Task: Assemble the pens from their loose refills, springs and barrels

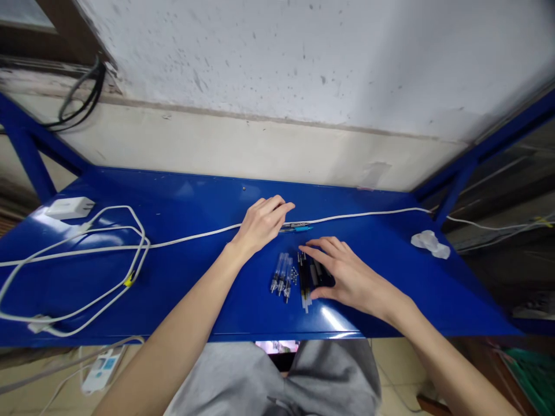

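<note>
My left hand (265, 218) is at the middle of the blue table, its fingers bent together and undersides hidden. Two pens, one of them a blue pen (301, 229), lie side by side at its fingertips. The hand covers their left ends, so I cannot tell whether it grips them. My right hand (340, 270) arches open, thumb and forefinger apart, beside slim dark ink refills (303, 274) with pale ends. Dark pen grips (315, 273) lie partly under its palm. Left of these are several clear pen barrels (281, 274) and small silvery pen tips (295, 275).
A white cable (359, 215) runs across the blue table (208, 199) behind the pens and loops at the left. A white power adapter (70, 207) sits at the left rear, crumpled white plastic (430, 244) at the right. Blue frame posts and a wall bound the table.
</note>
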{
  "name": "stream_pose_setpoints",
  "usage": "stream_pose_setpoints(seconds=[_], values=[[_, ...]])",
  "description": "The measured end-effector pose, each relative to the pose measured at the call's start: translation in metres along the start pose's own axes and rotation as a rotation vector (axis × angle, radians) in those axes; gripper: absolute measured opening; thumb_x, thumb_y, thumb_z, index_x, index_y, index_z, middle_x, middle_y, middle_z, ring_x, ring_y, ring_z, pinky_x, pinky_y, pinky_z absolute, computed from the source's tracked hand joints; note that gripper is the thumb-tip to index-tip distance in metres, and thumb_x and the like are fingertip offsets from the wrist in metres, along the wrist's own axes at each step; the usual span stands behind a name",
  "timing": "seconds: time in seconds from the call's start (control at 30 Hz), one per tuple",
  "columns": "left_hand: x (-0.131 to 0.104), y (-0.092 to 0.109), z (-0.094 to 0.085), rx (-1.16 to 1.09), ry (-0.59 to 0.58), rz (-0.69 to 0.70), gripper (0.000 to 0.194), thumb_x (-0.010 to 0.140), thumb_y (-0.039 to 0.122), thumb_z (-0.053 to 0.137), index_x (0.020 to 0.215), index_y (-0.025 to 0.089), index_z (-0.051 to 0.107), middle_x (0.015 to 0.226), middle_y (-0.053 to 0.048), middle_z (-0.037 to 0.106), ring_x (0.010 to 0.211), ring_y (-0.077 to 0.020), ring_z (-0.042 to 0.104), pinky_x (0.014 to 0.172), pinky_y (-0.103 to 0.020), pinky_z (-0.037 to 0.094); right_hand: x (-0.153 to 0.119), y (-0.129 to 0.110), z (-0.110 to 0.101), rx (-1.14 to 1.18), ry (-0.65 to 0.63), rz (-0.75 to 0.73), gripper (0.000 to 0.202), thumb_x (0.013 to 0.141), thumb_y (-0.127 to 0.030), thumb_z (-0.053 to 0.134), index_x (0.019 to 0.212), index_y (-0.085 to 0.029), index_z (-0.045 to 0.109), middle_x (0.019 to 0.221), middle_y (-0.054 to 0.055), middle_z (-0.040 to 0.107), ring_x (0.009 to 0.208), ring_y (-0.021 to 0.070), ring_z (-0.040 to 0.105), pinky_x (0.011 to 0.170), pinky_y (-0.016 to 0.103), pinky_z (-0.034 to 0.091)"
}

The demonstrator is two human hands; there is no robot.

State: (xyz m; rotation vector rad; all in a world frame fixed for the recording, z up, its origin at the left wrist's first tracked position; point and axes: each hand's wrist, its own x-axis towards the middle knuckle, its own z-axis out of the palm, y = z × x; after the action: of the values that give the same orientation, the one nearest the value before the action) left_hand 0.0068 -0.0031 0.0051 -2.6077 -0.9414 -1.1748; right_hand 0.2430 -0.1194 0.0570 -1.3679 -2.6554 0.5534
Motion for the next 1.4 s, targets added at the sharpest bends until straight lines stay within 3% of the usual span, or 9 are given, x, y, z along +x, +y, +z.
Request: stream_pose_setpoints(seconds=[0.1,0.23,0.53,0.77,0.83,0.93,1.1,1.23,1.4], values=[[0.0,0.001,0.001,-0.013,0.001,0.007,0.028,0.101,0.008,0.047,0.119,0.016,0.067,0.099,-0.006,0.07,0.082,-0.0158,0.065,0.072,-0.03,0.047,-0.006,-0.004,0.011,0.028,-0.023,-0.006,0.121,0.072,-0.042,0.091,0.165,-0.034,0.014,0.162,0.011,0.038,0.151,0.0364,0.029,0.12,0.059,0.034],[-0.001,0.002,0.001,-0.024,0.004,0.003,0.028,0.101,0.008,0.047,0.119,0.016,0.067,0.099,-0.006,0.07,0.082,-0.0157,0.065,0.072,-0.03,0.048,-0.009,-0.004,0.018,0.049,-0.043,0.002,0.127,0.072,-0.04,0.091,0.165,-0.034,0.004,0.165,0.011,0.034,0.155,0.0342,0.025,0.124,0.058,0.029],[0.0,0.003,0.001,-0.045,0.005,0.007,0.026,0.102,0.011,0.047,0.118,0.018,0.066,0.1,-0.006,0.069,0.083,-0.0153,0.065,0.072,-0.031,0.047,-0.003,-0.002,0.015,0.074,-0.005,-0.027,0.098,0.073,-0.052,0.087,0.152,-0.024,0.037,0.151,0.016,0.046,0.145,0.0361,0.038,0.12,0.057,0.036],[0.001,0.005,0.001,-0.051,-0.011,0.002,0.027,0.102,0.01,0.046,0.119,0.018,0.065,0.1,-0.006,0.068,0.084,-0.0161,0.065,0.072,-0.031,0.049,-0.006,0.006,0.01,0.116,0.061,-0.037,0.087,0.078,-0.059,0.08,0.147,-0.025,0.039,0.148,0.015,0.045,0.141,0.0348,0.042,0.116,0.056,0.041],[0.001,0.006,0.0,-0.063,-0.031,-0.01,0.029,0.102,0.008,0.044,0.12,0.017,0.064,0.102,-0.007,0.068,0.085,-0.0167,0.065,0.074,-0.031,0.05,-0.005,0.006,0.0,0.132,0.124,-0.037,0.083,0.079,-0.06,0.079,0.144,-0.026,0.041,0.147,0.015,0.047,0.14,0.0342,0.044,0.115,0.055,0.042],[0.001,0.008,-0.003,-0.108,-0.069,-0.032,0.035,0.099,0.002,0.04,0.122,0.016,0.063,0.106,-0.009,0.066,0.089,-0.0173,0.064,0.078,-0.032,0.052,0.01,0.005,-0.017,0.141,0.335,-0.044,0.078,0.08,-0.062,0.077,0.142,-0.027,0.043,0.148,0.015,0.047,0.141,0.035,0.045,0.116,0.056,0.04],[0.001,0.012,-0.008,-0.169,-0.114,-0.095,0.041,0.095,-0.001,0.037,0.123,0.016,0.06,0.108,-0.01,0.064,0.092,-0.0188,0.064,0.079,-0.032,0.053,0.066,0.019,-0.019,0.079,0.734,-0.032,0.071,0.085,-0.065,0.071,0.14,-0.026,0.047,0.15,0.017,0.044,0.143,0.0381,0.042,0.116,0.058,0.038],[0.0,0.016,-0.009,-0.164,-0.131,-0.154,0.03,0.102,0.011,0.039,0.122,0.017,0.061,0.109,-0.008,0.066,0.081,-0.0156,0.065,0.071,-0.029,0.051,0.093,0.045,0.002,-0.046,0.741,-0.019,0.057,0.088,-0.065,0.065,0.13,-0.027,0.058,0.158,0.016,0.035,0.139,0.0404,0.045,0.11,0.062,0.041],[0.0,0.021,-0.008,-0.176,-0.222,-0.176,0.027,0.105,0.02,0.041,0.122,0.019,0.062,0.107,-0.006,0.067,0.078,-0.0137,0.066,0.067,-0.026,0.048,0.088,0.06,0.013,-0.105,0.708,-0.031,0.054,0.086,-0.065,0.068,0.127,-0.03,0.061,0.162,0.012,0.029,0.141,0.044,0.041,0.108,0.066,0.039]])
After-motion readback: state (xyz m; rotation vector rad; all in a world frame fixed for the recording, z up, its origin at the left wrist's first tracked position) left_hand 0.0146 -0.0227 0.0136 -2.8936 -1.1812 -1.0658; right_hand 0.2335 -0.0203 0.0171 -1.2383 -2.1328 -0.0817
